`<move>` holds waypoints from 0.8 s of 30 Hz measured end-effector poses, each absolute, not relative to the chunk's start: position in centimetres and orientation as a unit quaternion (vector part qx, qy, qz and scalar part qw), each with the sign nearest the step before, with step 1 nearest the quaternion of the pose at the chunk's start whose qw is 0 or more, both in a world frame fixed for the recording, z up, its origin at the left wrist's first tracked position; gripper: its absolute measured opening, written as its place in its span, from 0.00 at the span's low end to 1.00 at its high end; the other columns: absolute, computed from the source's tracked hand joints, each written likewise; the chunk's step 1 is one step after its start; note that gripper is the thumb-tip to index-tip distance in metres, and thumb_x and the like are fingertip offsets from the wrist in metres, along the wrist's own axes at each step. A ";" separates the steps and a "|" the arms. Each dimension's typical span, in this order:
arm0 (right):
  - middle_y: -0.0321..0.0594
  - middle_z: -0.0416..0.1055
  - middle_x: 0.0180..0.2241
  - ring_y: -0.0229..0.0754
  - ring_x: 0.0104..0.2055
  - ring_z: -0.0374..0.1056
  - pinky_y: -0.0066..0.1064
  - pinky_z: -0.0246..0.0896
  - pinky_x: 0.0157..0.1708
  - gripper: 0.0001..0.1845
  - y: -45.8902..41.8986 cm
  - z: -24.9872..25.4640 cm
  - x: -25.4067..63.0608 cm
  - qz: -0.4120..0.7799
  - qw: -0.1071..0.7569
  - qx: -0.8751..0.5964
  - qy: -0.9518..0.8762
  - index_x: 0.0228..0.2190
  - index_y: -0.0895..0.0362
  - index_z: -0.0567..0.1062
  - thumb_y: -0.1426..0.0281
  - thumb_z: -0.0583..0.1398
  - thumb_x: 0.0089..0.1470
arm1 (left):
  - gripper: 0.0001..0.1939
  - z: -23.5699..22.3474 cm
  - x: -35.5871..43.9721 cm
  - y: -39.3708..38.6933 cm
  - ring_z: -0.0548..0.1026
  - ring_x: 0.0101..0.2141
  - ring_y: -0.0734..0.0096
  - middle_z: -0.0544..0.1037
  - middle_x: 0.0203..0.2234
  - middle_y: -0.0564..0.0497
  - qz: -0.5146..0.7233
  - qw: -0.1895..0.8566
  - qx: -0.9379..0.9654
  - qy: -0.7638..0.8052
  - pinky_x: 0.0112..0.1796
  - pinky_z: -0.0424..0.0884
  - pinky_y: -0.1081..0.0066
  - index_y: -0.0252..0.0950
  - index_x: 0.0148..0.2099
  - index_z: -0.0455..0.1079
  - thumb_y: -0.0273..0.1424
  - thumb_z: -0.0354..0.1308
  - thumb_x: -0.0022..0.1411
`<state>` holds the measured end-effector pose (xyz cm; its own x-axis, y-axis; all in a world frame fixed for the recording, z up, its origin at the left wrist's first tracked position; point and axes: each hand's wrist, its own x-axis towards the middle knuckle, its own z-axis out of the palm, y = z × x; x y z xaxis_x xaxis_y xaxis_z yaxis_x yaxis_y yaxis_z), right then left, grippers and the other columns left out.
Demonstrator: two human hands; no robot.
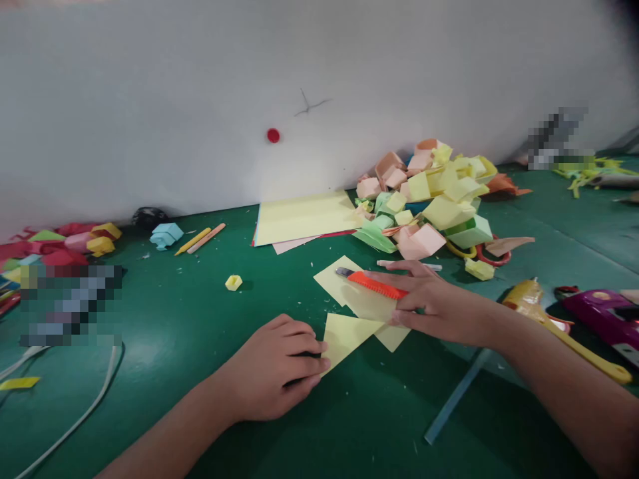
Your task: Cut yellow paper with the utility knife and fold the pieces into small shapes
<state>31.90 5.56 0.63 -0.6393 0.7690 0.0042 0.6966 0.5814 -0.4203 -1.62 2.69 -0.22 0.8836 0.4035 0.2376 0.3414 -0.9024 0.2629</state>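
Note:
Pale yellow paper pieces (pixel 347 336) lie overlapping on the green table. My left hand (pixel 279 369) is closed at the left edge of the nearest piece, fingertips and thumb gathered on the paper. Over the other pieces, my right hand (pixel 424 296) grips an orange utility knife (pixel 377 285), its blade out and pointing left. The right thumb side also touches the paper. Whether that hand pinches the paper too is hidden. Just behind the knife lies a thin white stick (pixel 432 267), partly covered by the right fingers.
A heap of folded paper shapes (pixel 449 193) stands at the back right, beside a stack of yellow sheets (pixel 304 219). A glue gun (pixel 526 296) and a purple tool (pixel 599 313) lie right. A clear stick (pixel 456 399), a small yellow paper cup (pixel 233 283) and a white cable (pixel 107 386) surround the hands.

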 end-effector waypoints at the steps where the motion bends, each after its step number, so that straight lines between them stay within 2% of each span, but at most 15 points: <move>1: 0.24 0.53 0.69 0.63 0.72 0.38 0.65 0.48 0.63 0.24 5.6 0.6 32.0 0.204 0.090 -0.412 -0.884 0.23 0.52 0.77 0.53 0.55 0.65 | 0.08 -0.3 -1.6 2.7 0.74 0.47 0.63 0.81 0.44 0.51 0.145 0.108 0.964 0.194 0.47 0.65 0.61 0.39 0.48 0.75 0.29 0.56 0.70; 4: 0.28 0.54 0.69 0.62 0.71 0.38 0.63 0.46 0.64 0.21 5.6 0.5 31.8 0.201 0.096 -0.404 -0.887 0.26 0.53 0.77 0.56 0.55 0.65 | 0.09 -0.4 -1.7 2.8 0.74 0.47 0.63 0.80 0.45 0.50 0.152 0.112 0.963 0.194 0.47 0.65 0.61 0.40 0.50 0.74 0.29 0.56 0.69; 8: 0.32 0.59 0.66 0.60 0.69 0.43 0.61 0.47 0.63 0.13 5.3 -0.2 30.9 0.154 0.127 -0.397 -0.896 0.37 0.49 0.80 0.59 0.57 0.64 | 0.10 -0.6 -2.0 2.8 0.74 0.47 0.62 0.79 0.47 0.49 0.158 0.161 0.946 0.231 0.48 0.66 0.61 0.41 0.50 0.73 0.35 0.59 0.68; 11: 0.34 0.57 0.67 0.62 0.68 0.46 0.63 0.47 0.63 0.11 4.9 -0.6 29.9 0.139 0.142 -0.391 -0.899 0.41 0.49 0.79 0.59 0.61 0.60 | 0.23 -0.6 -2.1 2.9 0.72 0.52 0.58 0.75 0.52 0.47 0.152 0.186 0.919 0.313 0.52 0.65 0.58 0.43 0.60 0.67 0.41 0.63 0.65; 14: 0.35 0.57 0.67 0.62 0.65 0.51 0.63 0.52 0.60 0.08 4.5 -0.8 29.0 0.148 0.149 -0.390 -0.897 0.40 0.49 0.79 0.63 0.63 0.58 | 0.37 -0.5 -2.0 3.0 0.67 0.56 0.51 0.71 0.58 0.46 0.125 0.188 0.900 0.373 0.54 0.64 0.54 0.46 0.67 0.57 0.46 0.66 0.60; 16: 0.37 0.60 0.66 0.62 0.65 0.52 0.61 0.56 0.58 0.06 4.3 -0.9 28.7 0.161 0.157 -0.389 -0.893 0.39 0.50 0.78 0.65 0.63 0.58 | 0.38 -0.5 -2.0 2.9 0.67 0.56 0.51 0.71 0.58 0.47 0.112 0.200 0.896 0.381 0.54 0.64 0.54 0.48 0.68 0.56 0.45 0.66 0.61; 19: 0.39 0.62 0.64 0.60 0.65 0.52 0.57 0.59 0.57 0.02 4.3 -0.9 28.5 0.180 0.176 -0.382 -0.889 0.35 0.52 0.77 0.70 0.62 0.58 | 0.36 -0.5 -2.0 2.8 0.68 0.55 0.56 0.73 0.55 0.50 0.118 0.219 0.894 0.372 0.54 0.63 0.57 0.49 0.69 0.53 0.37 0.63 0.63; 22: 0.37 0.62 0.63 0.57 0.65 0.52 0.54 0.59 0.58 0.06 4.2 -0.8 28.5 0.187 0.185 -0.364 -0.894 0.32 0.52 0.75 0.76 0.61 0.56 | 0.37 -0.5 -2.1 2.6 0.68 0.55 0.59 0.74 0.54 0.50 0.134 0.224 0.897 0.358 0.55 0.62 0.59 0.46 0.70 0.49 0.31 0.61 0.64; 24: 0.36 0.63 0.63 0.55 0.64 0.52 0.52 0.58 0.58 0.08 4.2 -0.9 28.4 0.185 0.182 -0.348 -0.901 0.31 0.52 0.75 0.78 0.59 0.56 | 0.33 -0.5 -2.0 2.6 0.67 0.57 0.59 0.74 0.55 0.50 0.133 0.215 0.909 0.331 0.56 0.61 0.58 0.46 0.68 0.55 0.31 0.61 0.64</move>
